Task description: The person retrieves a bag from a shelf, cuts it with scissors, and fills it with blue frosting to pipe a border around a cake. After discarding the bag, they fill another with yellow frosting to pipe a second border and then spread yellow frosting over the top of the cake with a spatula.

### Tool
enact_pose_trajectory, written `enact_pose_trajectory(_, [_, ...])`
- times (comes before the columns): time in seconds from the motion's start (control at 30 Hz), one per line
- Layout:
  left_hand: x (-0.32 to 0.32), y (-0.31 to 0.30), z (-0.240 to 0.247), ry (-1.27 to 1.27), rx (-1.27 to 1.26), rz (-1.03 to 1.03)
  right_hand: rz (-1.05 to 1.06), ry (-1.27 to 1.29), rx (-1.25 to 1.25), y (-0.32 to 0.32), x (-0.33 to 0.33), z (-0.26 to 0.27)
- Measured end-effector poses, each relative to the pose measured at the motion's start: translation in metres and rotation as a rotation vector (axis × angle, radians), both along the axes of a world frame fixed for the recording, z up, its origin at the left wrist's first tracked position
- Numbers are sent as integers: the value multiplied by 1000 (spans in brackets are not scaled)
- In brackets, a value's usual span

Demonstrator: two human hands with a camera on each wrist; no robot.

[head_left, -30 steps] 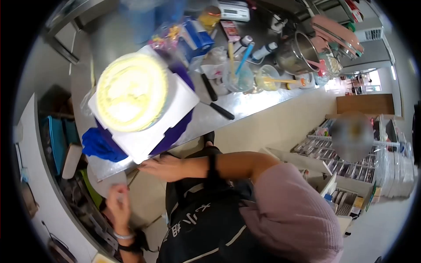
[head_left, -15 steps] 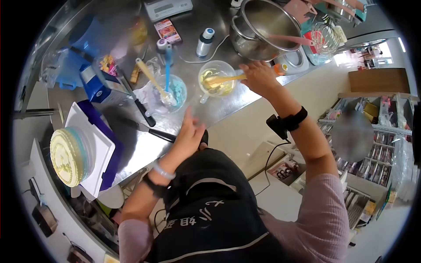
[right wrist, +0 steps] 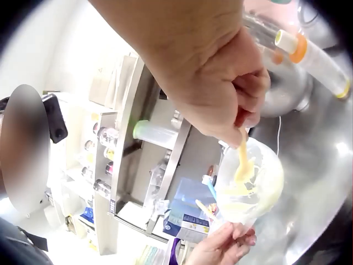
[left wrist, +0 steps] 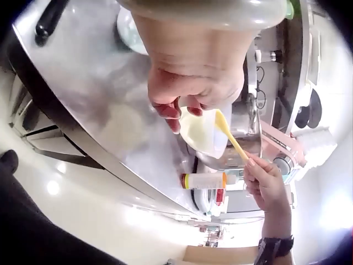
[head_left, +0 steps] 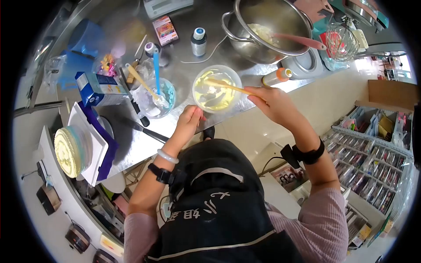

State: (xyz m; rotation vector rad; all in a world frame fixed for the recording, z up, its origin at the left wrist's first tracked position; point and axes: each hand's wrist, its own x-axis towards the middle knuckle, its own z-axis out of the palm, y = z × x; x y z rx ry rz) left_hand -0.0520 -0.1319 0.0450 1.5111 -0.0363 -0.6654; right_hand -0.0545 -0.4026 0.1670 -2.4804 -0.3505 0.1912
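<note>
A clear plastic bowl (head_left: pixel 217 107) streaked with pale yellow cream is tilted near the front edge of the metal table. My left hand (head_left: pixel 188 122) grips it at its near side, fingers curled at the rim, as the right wrist view also shows. In my right hand (head_left: pixel 276 105) is the handle of a yellow spatula (head_left: pixel 230 87), pinched between thumb and fingers. The spatula's blade dips inside the bowl among the cream. To the left stands a second bowl (head_left: pixel 149 109) with blue and white cream, a blue spatula (head_left: pixel 157 72) and a wooden-coloured one.
A steel mixing pot (head_left: pixel 245 46) stands behind, beside an orange-capped bottle (head_left: pixel 276 76) and a whisk (head_left: pixel 342 41). At left, a yellow-and-blue cake (head_left: pixel 70 151) sits on a white board (head_left: pixel 98 153). Black-handled knives (head_left: pixel 153 135), a blue box (head_left: pixel 101 90) and small bottles (head_left: pixel 198 44) lie about.
Both hands came up from the table's near left to the cream bowl. The left hand took hold of the bowl, the right of the yellow spatula. The head view swung rightward.
</note>
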Motion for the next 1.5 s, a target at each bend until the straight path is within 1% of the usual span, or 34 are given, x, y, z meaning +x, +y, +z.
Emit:
enact_pose_trajectory(0.03, [-6, 6, 11, -178, 70, -50, 14, 1, 8, 5, -3, 7])
enact_pose_trajectory(0.07, [-11, 12, 25, -178, 81, -35, 30, -48, 55, 12, -5, 14])
enact_pose_trajectory(0.13, [-17, 24, 57, -476, 212, -91, 70, -110, 112, 25, -9, 23])
enact_pose_trajectory(0.17, [-22, 32, 67, -439, 218, -40, 184, -179, 34, 33, -12, 26])
enact_pose_trajectory(0.2, [-24, 43, 74, -598, 279, -35, 299, -253, -45, 40, -15, 31])
enact_pose_trajectory(0.23, [-28, 53, 85, -612, 314, 23, 324, -269, -33, 48, -19, 40])
enact_pose_trajectory(0.27, [-32, 61, 101, -628, 349, 82, 365, -307, -157, 55, -22, 54])
enact_pose_trajectory(0.3, [-36, 70, 109, -747, 393, 185, 405, -351, -283, 61, -23, 67])
enact_pose_trajectory(0.33, [-41, 82, 117, -807, 480, 208, 432, -374, -272, 67, -23, 76])
enact_pose_trajectory(0.4, [-54, 93, 136, -781, 524, 240, 384, -615, -183, 80, -19, 89])
enact_pose_trajectory(0.43, [-61, 95, 144, -788, 542, 272, 375, -740, -198, 91, -15, 87])
enact_pose_trajectory(0.47, [-67, 95, 151, -817, 567, 306, 404, -757, -186, 100, -14, 81])
enact_pose_trajectory(0.53, [-76, 105, 159, -856, 605, 368, 550, -762, -219, 116, -10, 70])
enact_pose_trajectory(0.6, [-84, 119, 161, -868, 641, 461, 573, -793, -170, 129, -8, 75])
enact_pose_trajectory(0.67, [-96, 125, 165, -864, 673, 477, 483, -956, -110, 139, -3, 84])
enact_pose_trajectory(0.7, [-101, 126, 166, -878, 701, 515, 459, -976, -219, 143, 1, 92])
enact_pose_trajectory(0.73, [-103, 129, 167, -899, 729, 551, 474, -983, -206, 150, 1, 89])
enact_pose_trajectory(0.77, [-103, 132, 168, -995, 747, 611, 447, -904, -201, 157, -1, 85])
enact_pose_trajectory(0.8, [-104, 136, 167, -994, 758, 624, 419, -824, -197, 164, -4, 81])
enact_pose_trajectory(0.87, [-108, 144, 163, -1089, 769, 708, 417, -776, -195, 179, -19, 80])
enact_pose_trajectory(0.93, [-114, 149, 162, -1059, 769, 751, 447, -475, -27, 190, -30, 77])
enact_pose_trajectory(0.97, [-116, 151, 162, -1037, 759, 780, 421, -401, -28, 198, -33, 80])
enact_pose_trajectory(1.0, [-117, 153, 160, -1031, 766, 790, 433, -399, -26, 204, -39, 81])
enact_pose_trajectory(1.07, [-115, 158, 154, -1092, 701, 812, 417, 189, 303, 213, -49, 82])
enact_pose_trajectory(1.1, [-118, 159, 157, -1027, 694, 814, 396, 362, 388, 219, -49, 75])
enact_pose_trajectory(1.13, [-119, 162, 158, -1027, 698, 826, 408, 361, 384, 224, -47, 78])
enact_pose_trajectory(1.2, [-120, 170, 159, -1043, 660, 870, 324, 1059, 666, 237, -42, 84])
enact_pose_trajectory(1.23, [-121, 175, 161, -1051, 711, 885, 337, 1060, 656, 243, -42, 84])
enact_pose_trajectory(1.3, [-122, 183, 169, -1000, 663, 935, 284, 927, 936, 254, -44, 79])
enact_pose_trajectory(1.33, [-123, 188, 173, -950, 612, 971, 301, 927, 927, 263, -46, 78])
enact_pose_trajectory(1.4, [-125, 195, 180, -909, 558, 1014, 382, 10, 663, 284, -48, 75])
enact_pose_trajectory(1.43, [-127, 199, 181, -857, 494, 1034, 555, -468, 431, 286, -40, 65])
enact_pose_trajectory(1.47, [-128, 204, 181, -856, 491, 1049, 569, -468, 426, 288, -40, 67])
enact_pose_trajectory(1.5, [-127, 211, 180, -911, 513, 1082, 626, -620, 317, 290, -42, 71])
